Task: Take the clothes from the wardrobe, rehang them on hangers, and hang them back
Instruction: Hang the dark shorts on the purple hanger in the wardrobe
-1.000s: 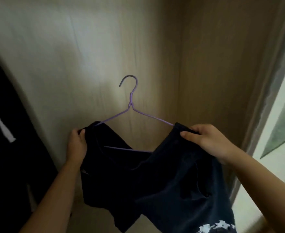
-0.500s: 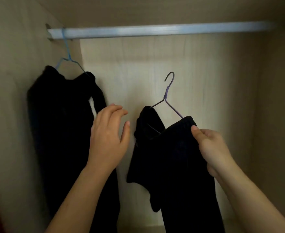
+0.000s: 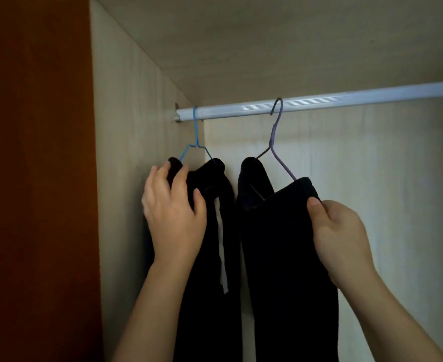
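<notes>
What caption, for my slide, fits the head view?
Right hand holds the purple hanger at the rail; left hand grips neighbouring dark garment.

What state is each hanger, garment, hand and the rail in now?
rail, mounted at left wall.
blue hanger, hooked on rail, near wall.
purple hanger, hook appears over rail.
left garment, hangs on blue hanger.
right garment, draped on purple hanger.
left hand, grips left garment's shoulder.
right hand, pinches right garment's edge.

blue hanger (image 3: 196, 131): 1 | purple hanger (image 3: 274, 133): 1 | dark garments (image 3: 210, 178) (image 3: 280, 244): 2 | rail (image 3: 345, 100): 1 | hands (image 3: 174, 215) (image 3: 340, 231): 2
</notes>
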Demonstrator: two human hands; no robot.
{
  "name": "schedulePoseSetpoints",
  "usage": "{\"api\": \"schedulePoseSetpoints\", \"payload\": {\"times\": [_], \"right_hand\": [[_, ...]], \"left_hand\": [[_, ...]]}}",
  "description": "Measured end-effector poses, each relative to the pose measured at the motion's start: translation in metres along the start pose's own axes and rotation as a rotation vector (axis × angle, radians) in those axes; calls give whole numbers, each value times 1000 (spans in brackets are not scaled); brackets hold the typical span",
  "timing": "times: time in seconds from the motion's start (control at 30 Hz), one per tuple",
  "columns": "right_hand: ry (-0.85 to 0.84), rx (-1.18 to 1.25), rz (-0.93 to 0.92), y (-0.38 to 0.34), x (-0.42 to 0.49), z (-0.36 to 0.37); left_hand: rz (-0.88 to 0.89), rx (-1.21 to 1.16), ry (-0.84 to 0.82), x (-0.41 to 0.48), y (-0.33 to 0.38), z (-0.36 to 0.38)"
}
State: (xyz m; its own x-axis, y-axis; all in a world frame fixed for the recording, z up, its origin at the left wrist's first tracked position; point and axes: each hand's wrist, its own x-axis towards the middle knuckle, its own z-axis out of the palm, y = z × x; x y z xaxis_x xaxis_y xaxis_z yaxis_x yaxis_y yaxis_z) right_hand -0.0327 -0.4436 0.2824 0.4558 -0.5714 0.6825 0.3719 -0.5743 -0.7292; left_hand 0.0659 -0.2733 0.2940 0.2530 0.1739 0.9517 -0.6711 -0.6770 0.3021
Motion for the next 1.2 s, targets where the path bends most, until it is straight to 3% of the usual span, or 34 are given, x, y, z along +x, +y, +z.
{"api": "schedulePoseSetpoints", "payload": {"times": [0.1,0.43,0.73,0.97,1.2], "right_hand": [[7,42,2,-4,0,6],[13,23,-40,-30,4,28],[-9,-351,-85,-35,29,76],[-53,-447,-84,-32,20,107],[81,-490,-66,-34,22,85]], "left_hand": [[-12,63,74,6,-9,-10],[-209,-231,-148,7,-18,-12],[-246,-380,-220,4,-18,-13],[-218,-392,-268,2,-22,-18],[-206,-430,-293,2,-25,-18]]}}
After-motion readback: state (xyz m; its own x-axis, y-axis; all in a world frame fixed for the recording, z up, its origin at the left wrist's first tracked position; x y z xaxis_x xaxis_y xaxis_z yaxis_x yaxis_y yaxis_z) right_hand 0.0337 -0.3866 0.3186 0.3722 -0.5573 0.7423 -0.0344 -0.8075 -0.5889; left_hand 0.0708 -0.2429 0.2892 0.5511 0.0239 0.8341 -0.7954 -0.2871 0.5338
